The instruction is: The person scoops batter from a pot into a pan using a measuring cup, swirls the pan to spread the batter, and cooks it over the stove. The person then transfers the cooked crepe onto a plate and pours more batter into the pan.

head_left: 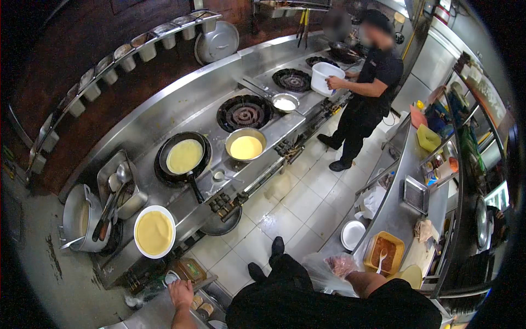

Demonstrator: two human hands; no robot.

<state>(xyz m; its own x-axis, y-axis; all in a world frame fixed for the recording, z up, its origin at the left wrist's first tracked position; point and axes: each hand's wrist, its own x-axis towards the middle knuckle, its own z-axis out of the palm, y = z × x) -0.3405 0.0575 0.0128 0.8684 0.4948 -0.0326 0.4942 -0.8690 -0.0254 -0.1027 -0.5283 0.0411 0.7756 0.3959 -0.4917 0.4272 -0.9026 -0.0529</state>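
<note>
My left hand (181,294) lies at the edge of a steel counter at the bottom, its fingers stretched out and holding nothing visible. Close to its fingertips is a small round white-rimmed container (171,277). My right hand (343,265) is closed in the folds of a clear plastic bag (318,270), which partly blurs the fingers. Just right of it, a yellow tub (399,245) holds reddish-brown food with a white spoon (382,260) in it. On the stove, a pan (204,189) contains a thin pale-yellow round.
A bowl of yellow liquid (245,147) and a white plate with stacked yellow rounds (155,231) stand along the stove. A large pot (76,216) is at the left. Another person (372,82) holds a white bucket (323,82) beside the far burners. Tiled floor (285,219) separates the counters.
</note>
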